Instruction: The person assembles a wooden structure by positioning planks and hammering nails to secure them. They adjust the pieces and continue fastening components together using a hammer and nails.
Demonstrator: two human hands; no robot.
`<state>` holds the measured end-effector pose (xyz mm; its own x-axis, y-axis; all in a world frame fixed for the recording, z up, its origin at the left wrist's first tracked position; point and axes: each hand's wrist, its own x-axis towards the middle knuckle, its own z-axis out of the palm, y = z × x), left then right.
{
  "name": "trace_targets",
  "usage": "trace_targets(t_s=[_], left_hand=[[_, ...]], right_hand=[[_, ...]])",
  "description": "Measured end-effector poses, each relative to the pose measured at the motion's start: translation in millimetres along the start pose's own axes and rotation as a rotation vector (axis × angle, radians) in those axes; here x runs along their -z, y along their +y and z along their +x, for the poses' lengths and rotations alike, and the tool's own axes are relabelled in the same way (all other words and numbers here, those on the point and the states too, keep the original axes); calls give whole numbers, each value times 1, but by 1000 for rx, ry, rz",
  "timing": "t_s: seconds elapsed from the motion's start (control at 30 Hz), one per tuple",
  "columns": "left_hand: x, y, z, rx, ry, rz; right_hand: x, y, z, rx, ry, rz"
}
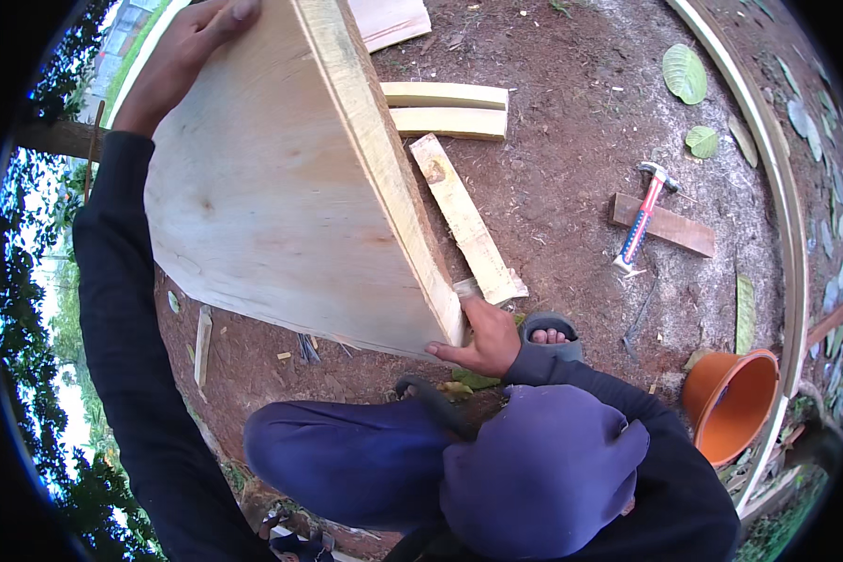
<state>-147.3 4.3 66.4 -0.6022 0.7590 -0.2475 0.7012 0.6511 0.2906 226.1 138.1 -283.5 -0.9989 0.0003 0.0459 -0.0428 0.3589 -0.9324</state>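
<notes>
A pale plywood panel point(262, 187) is tilted up in front of me, with a thick wooden strip point(375, 150) along its right edge. At the upper left my left hand point(187, 51) is closed on the panel's far side. Its thumb lies toward the top and its other fingers are mostly hidden. My right hand point(485, 342) grips the near corner, where the strip ends, with the thumb on the panel's face side. Just beyond that corner a short rough board point(464, 215) lies on the soil. I am squatting with bent knees, and my sandalled foot point(551, 335) shows beside my right hand.
A claw hammer point(639, 225) rests across a brown wood block point(674, 227) on the right. Nearer stands a tipped orange bucket point(721, 393). Two boards point(450, 122) lie behind the panel. Several nails point(307, 349) and a wood stick point(202, 347) are on the ground at left.
</notes>
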Motion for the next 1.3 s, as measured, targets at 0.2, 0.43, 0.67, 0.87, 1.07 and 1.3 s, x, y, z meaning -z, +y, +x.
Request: trace_targets(t_s=[0.2, 0.43, 0.67, 0.87, 1.07, 1.3], left_hand=[[-107, -24, 162, 16, -10, -145], [-192, -89, 255, 34, -166, -271], [-232, -153, 292, 104, -106, -138], [-167, -197, 164, 109, 130, 50], [-209, -171, 86, 349, 202, -33], [-281, -140, 96, 148, 107, 136]], right_hand=[[0, 15, 0, -371, -121, 74], [-8, 52, 12, -520, -126, 228], [73, 48, 26, -385, -212, -33], [237, 17, -118, -598, 305, 343], [295, 69, -307, -1141, 1313, -25], [296, 179, -381, -1536, 1168, -192]])
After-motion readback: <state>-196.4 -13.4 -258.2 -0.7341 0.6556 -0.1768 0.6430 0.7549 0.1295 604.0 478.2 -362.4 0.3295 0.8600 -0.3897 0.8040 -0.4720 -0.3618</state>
